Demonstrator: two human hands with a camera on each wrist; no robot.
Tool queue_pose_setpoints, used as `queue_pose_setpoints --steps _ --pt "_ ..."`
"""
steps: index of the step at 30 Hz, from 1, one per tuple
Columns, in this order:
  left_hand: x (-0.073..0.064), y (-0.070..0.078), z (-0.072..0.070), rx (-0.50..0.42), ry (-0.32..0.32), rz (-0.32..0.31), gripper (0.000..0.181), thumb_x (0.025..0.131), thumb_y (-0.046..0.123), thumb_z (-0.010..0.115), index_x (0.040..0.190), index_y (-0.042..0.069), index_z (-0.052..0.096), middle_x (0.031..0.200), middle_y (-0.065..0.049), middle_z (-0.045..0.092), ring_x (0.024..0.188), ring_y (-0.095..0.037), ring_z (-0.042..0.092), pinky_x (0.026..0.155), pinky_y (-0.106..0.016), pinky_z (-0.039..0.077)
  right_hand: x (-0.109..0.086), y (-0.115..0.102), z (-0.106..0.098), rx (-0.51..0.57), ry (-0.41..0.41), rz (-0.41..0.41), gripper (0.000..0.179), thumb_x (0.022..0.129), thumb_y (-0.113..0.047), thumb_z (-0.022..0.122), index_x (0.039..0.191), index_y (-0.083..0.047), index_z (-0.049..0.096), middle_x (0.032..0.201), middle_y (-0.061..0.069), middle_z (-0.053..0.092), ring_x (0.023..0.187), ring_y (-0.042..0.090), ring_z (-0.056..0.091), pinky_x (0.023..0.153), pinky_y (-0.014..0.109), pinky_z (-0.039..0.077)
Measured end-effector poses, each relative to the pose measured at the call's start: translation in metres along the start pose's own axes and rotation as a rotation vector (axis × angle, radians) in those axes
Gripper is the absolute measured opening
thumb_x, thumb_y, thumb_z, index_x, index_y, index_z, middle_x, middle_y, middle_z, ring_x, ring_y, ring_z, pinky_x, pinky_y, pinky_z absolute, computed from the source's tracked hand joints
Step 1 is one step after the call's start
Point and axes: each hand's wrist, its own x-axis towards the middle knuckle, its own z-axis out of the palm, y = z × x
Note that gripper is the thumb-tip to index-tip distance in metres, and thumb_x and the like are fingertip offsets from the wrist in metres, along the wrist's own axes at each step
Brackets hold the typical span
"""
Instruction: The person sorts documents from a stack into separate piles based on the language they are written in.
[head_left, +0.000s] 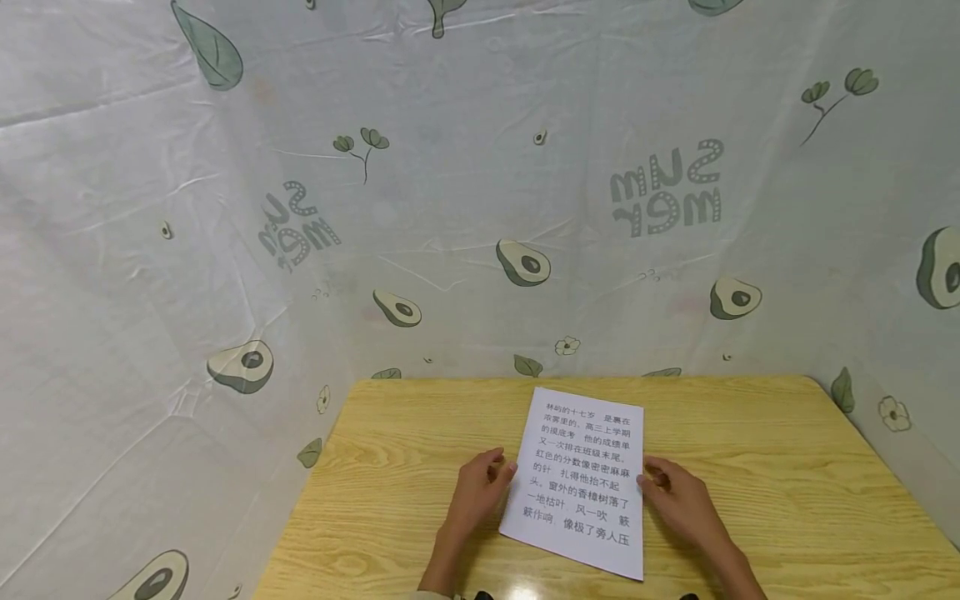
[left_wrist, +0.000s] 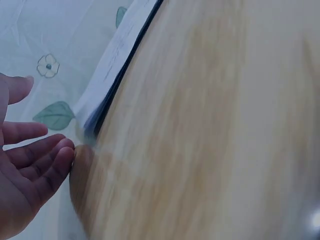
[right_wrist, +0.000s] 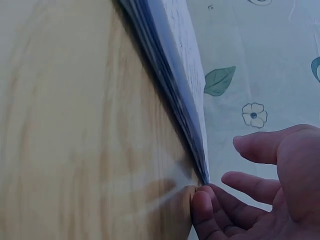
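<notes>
A stack of white paper [head_left: 577, 475] printed with lines of Chinese text lies slightly turned on the wooden table. At its left edge is my left hand [head_left: 480, 487]; the left wrist view shows that hand [left_wrist: 35, 165] with thumb apart and fingers loosely bent, fingertips close to the stack's lower corner. My right hand [head_left: 682, 496] is at the opposite edge. In the right wrist view its fingertips are right at the near end of the stack [right_wrist: 175, 95], whose layered sheets show along the side, while the thumb [right_wrist: 260, 146] stands away from the paper.
The light wood-grain table [head_left: 780, 467] extends to both sides of the paper. Behind and beside it hangs a pale sheet [head_left: 450, 200] printed with avocados, leaves and flowers. Light glares off the table's front [head_left: 522, 590].
</notes>
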Motion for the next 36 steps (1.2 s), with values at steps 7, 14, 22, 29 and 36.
queue_pose_setpoints --steps 7,14,22,29,36 --pt "-0.001 0.012 0.01 -0.024 -0.04 -0.055 0.052 0.104 0.035 0.07 0.142 0.0 0.066 0.128 -0.018 0.077 0.104 -0.027 0.078 0.083 -0.038 0.064 0.007 -0.014 0.005 0.031 -0.066 0.053 0.053 0.104 -0.022 0.069 0.144 0.011 0.059 0.122 0.022 0.075 0.11 0.034 0.073 0.085 0.037 0.058" --pt "-0.004 0.017 0.009 -0.06 -0.058 -0.083 0.052 0.105 0.034 0.069 0.145 0.001 0.064 0.122 -0.015 0.078 0.104 -0.026 0.079 0.081 -0.036 0.065 0.012 -0.019 0.009 0.038 -0.069 0.032 0.053 0.105 -0.021 0.068 0.146 0.011 0.058 0.12 0.021 0.074 0.106 0.029 0.071 0.086 0.037 0.056" --pt "-0.009 0.016 0.003 -0.081 -0.045 -0.085 0.052 0.103 0.029 0.072 0.144 -0.003 0.064 0.119 -0.018 0.076 0.1 -0.027 0.078 0.079 -0.036 0.065 0.017 -0.024 0.016 0.065 -0.084 0.039 0.053 0.105 -0.021 0.068 0.148 0.009 0.057 0.116 0.015 0.071 0.102 0.025 0.065 0.082 0.032 0.049" --pt "-0.011 0.012 0.001 -0.089 -0.03 -0.089 0.05 0.102 0.026 0.073 0.142 -0.003 0.065 0.117 -0.018 0.075 0.101 -0.029 0.077 0.08 -0.037 0.065 0.019 -0.025 0.02 0.085 -0.092 0.042 0.054 0.106 -0.021 0.068 0.15 0.008 0.055 0.126 0.021 0.071 0.107 0.027 0.067 0.086 0.037 0.052" --pt "-0.01 0.01 0.001 -0.086 -0.033 -0.1 0.05 0.102 0.025 0.073 0.142 -0.003 0.065 0.115 -0.015 0.075 0.096 -0.02 0.075 0.074 -0.029 0.062 0.018 -0.024 0.018 0.085 -0.082 0.026 0.057 0.105 -0.02 0.069 0.15 0.01 0.053 0.127 0.023 0.071 0.11 0.031 0.069 0.088 0.039 0.055"
